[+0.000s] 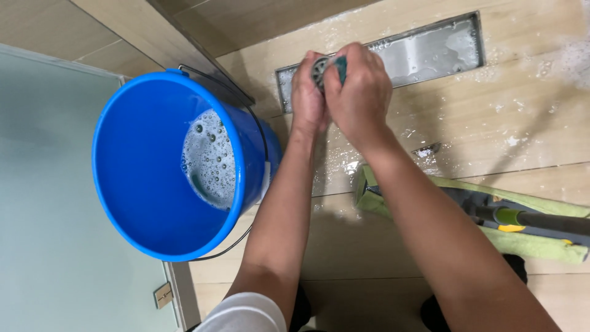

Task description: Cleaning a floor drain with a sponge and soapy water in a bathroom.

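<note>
No packages, labels, signs or screens showed anywhere in the view.

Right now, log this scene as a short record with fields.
left hand: grips a round metal drain strainer
right hand: presses a teal scrubber against the strainer
bucket: blue, beside the left forearm, soapy water in the bottom
floor drain: long metal channel, foamy, beyond the hands
floor: tan tiles, wet, flecks of foam
mop: green pad with a dark handle, lying under the right forearm
</note>
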